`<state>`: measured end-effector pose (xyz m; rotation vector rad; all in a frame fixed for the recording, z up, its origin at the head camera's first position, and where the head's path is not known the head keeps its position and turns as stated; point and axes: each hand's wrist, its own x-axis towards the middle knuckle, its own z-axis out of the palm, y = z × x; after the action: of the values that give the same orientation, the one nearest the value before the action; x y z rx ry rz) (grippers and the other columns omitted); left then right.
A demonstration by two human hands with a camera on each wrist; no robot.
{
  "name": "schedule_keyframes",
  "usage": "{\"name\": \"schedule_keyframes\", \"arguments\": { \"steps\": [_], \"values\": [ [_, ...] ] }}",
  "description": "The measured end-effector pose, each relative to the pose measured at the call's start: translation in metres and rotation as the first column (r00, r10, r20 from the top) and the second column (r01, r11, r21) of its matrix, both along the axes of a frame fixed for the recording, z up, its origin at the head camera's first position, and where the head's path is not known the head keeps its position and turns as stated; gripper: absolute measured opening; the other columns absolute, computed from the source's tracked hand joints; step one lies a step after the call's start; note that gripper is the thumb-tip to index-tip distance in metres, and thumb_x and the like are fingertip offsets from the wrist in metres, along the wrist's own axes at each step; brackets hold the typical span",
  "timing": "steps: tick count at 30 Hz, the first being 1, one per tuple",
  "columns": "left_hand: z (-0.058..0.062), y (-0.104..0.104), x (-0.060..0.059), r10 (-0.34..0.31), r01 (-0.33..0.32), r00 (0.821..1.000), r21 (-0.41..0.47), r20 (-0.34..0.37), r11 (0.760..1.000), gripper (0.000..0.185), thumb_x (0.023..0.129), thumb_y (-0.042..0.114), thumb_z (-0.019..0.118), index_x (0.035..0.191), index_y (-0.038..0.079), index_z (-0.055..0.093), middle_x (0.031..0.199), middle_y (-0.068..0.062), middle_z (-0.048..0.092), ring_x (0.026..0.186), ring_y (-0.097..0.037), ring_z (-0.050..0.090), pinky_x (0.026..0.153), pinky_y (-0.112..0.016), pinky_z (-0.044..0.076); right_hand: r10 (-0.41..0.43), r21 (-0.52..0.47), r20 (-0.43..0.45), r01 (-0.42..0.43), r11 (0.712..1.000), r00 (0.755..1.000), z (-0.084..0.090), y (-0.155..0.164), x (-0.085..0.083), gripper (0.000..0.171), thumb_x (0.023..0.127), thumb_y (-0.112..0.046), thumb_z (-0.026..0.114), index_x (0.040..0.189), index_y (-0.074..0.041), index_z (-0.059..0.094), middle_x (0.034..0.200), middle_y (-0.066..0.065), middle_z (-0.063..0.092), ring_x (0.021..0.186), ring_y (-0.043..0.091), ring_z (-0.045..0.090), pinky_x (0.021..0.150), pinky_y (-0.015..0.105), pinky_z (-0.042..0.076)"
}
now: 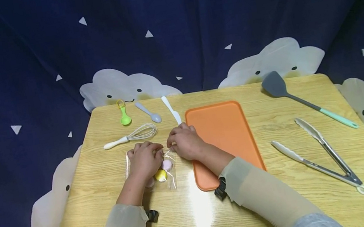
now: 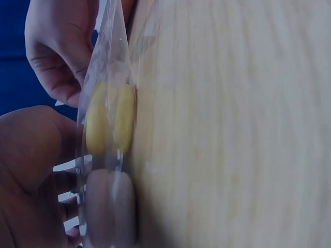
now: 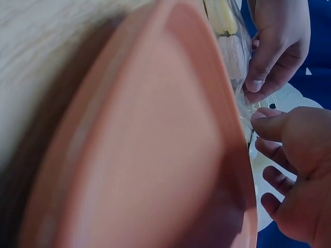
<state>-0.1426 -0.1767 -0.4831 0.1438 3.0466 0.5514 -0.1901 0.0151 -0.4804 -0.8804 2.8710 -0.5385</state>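
Note:
A clear plastic bag point(image 1: 173, 183) of macarons lies on the table in front of me. A yellow macaron point(image 1: 161, 176) and a lilac macaron point(image 1: 166, 165) show through it, and a pinkish one point(image 1: 150, 182) is partly covered by my left wrist. My left hand point(image 1: 144, 160) reaches over the bag and pinches its far edge between thumb and fingers. From the other side, my right hand point(image 1: 185, 142) pinches the bag's far right corner with thumb and forefinger; its other fingers point(image 3: 278, 181) are loosely bent. The fingertips of both hands are close together.
An orange tray point(image 1: 223, 131) lies under my right forearm. Behind the hands are a whisk point(image 1: 140, 132), green measuring spoons point(image 1: 125, 118), a grey-blue spoon point(image 1: 155, 117) and a white knife point(image 1: 170, 107). A spatula point(image 1: 302, 101) and open tongs point(image 1: 331, 154) lie at right.

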Motion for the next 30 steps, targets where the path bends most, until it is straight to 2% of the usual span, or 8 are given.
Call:
{"name": "schedule_keyframes", "arguments": {
  "steps": [7,14,21,26,30],
  "values": [
    [-0.005,0.001,-0.006,0.047,-0.047,0.999,0.0,-0.011,0.999,0.018,0.102,0.03,0.06,0.101,0.023,0.076,0.113,-0.002,0.068,0.118,-0.035,0.053,0.099,-0.06,0.031,0.002,-0.012,0.002,-0.002,1.0,1.0,0.001,0.002,0.0,0.007,0.096,-0.029,0.076,0.101,-0.033,0.08,0.125,-0.008,0.066,0.119,0.019,0.049,0.096,0.044,0.039],
    [-0.003,0.002,-0.007,0.077,-0.077,0.997,-0.037,0.015,0.996,0.015,0.103,0.028,0.059,0.099,0.022,0.073,0.108,-0.002,0.067,0.115,-0.035,0.054,0.098,-0.061,0.033,0.022,-0.047,0.012,-0.022,0.999,1.0,0.001,0.007,0.001,0.006,0.097,-0.028,0.075,0.1,-0.032,0.078,0.126,-0.008,0.066,0.12,0.019,0.05,0.099,0.045,0.038],
    [-0.003,0.002,-0.008,0.093,-0.092,0.995,-0.04,0.026,0.995,0.014,0.105,0.029,0.06,0.097,0.023,0.07,0.108,-0.002,0.066,0.118,-0.035,0.054,0.1,-0.061,0.032,0.026,-0.106,0.02,-0.023,0.994,0.999,0.0,0.018,0.001,0.005,0.098,-0.026,0.075,0.099,-0.031,0.077,0.127,-0.006,0.066,0.127,0.022,0.051,0.097,0.047,0.04],
    [-0.004,0.002,-0.008,0.086,-0.085,0.996,-0.031,0.03,0.996,0.014,0.105,0.029,0.059,0.096,0.023,0.069,0.108,-0.002,0.066,0.12,-0.036,0.053,0.101,-0.062,0.031,0.055,-0.133,0.016,-0.052,0.99,0.998,0.001,0.019,0.001,0.019,0.096,-0.026,0.076,0.114,-0.029,0.078,0.131,-0.001,0.065,0.128,0.026,0.05,0.1,0.048,0.04],
    [-0.004,0.001,-0.007,0.078,-0.078,0.996,-0.023,0.03,0.997,0.015,0.105,0.029,0.06,0.097,0.022,0.07,0.106,-0.002,0.065,0.12,-0.036,0.053,0.101,-0.062,0.031,0.089,-0.082,-0.023,-0.09,0.993,0.996,0.001,0.015,0.002,0.03,0.095,-0.027,0.077,0.125,-0.03,0.075,0.135,-0.001,0.062,0.129,0.025,0.049,0.101,0.049,0.039]
  ]
}}
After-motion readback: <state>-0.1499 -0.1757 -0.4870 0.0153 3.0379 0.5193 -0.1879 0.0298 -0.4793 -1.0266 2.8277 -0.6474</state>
